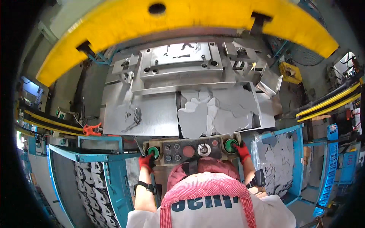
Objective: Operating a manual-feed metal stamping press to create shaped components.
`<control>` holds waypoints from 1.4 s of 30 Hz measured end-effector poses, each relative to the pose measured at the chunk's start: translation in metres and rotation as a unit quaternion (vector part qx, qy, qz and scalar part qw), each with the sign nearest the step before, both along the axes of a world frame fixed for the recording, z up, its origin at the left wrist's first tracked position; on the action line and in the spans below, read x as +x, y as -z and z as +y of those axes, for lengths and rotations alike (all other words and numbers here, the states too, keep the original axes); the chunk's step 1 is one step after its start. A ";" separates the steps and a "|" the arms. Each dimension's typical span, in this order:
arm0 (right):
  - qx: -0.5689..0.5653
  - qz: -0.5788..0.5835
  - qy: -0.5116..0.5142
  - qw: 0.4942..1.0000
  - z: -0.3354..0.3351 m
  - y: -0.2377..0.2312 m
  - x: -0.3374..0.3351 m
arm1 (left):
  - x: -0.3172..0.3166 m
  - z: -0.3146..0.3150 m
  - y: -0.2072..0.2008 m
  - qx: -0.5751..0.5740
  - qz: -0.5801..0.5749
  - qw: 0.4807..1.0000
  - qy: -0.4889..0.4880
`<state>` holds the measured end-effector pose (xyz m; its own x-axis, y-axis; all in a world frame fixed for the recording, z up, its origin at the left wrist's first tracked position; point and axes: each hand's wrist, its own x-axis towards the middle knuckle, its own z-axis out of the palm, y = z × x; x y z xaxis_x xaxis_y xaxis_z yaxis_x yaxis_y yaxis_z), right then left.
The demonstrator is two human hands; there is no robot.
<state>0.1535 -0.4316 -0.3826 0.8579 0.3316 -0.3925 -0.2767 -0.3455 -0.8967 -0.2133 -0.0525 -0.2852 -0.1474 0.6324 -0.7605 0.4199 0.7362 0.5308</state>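
My left hand (146, 162), in a red glove, rests against the left green push button (153, 152) of a control panel (190, 150). My right hand (242, 151), also red-gloved, lies on the right green push button (230, 145). Neither hand holds anything. Between the buttons sit a red round button (188, 151), a metal knob (204, 149) and several small switches. Beyond the panel, a pile of flat grey metal blanks (213, 114) lies in a steel tray. A pressed part (131, 116) lies on the steel table (159, 117) to the left.
A press die block (181, 60) stands under a big yellow guard (182, 19). A blue bin (97, 190) at my lower left holds stacked stamped parts. Another blue bin (277, 163) at my right holds grey cut pieces. Yellow rails (327, 102) run on both sides.
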 end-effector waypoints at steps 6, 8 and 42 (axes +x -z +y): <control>-0.128 -0.380 0.206 0.893 0.035 -0.179 0.012 | -0.014 -0.020 -0.016 0.040 -0.078 0.993 -0.075; -0.096 -0.338 0.111 0.929 0.056 -0.241 0.000 | -0.012 -0.031 -0.036 0.096 -0.112 0.982 -0.117; -0.062 -0.192 -0.013 0.979 0.182 -0.224 -0.033 | 0.209 -0.071 -0.174 0.123 -0.288 0.882 0.353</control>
<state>0.1206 -0.2498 -0.1590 0.9421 0.3254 -0.0806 0.0837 -0.4613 -0.8833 -0.0043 -0.1238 -0.1117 0.7152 0.5674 -0.4081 0.3368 0.2318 0.9126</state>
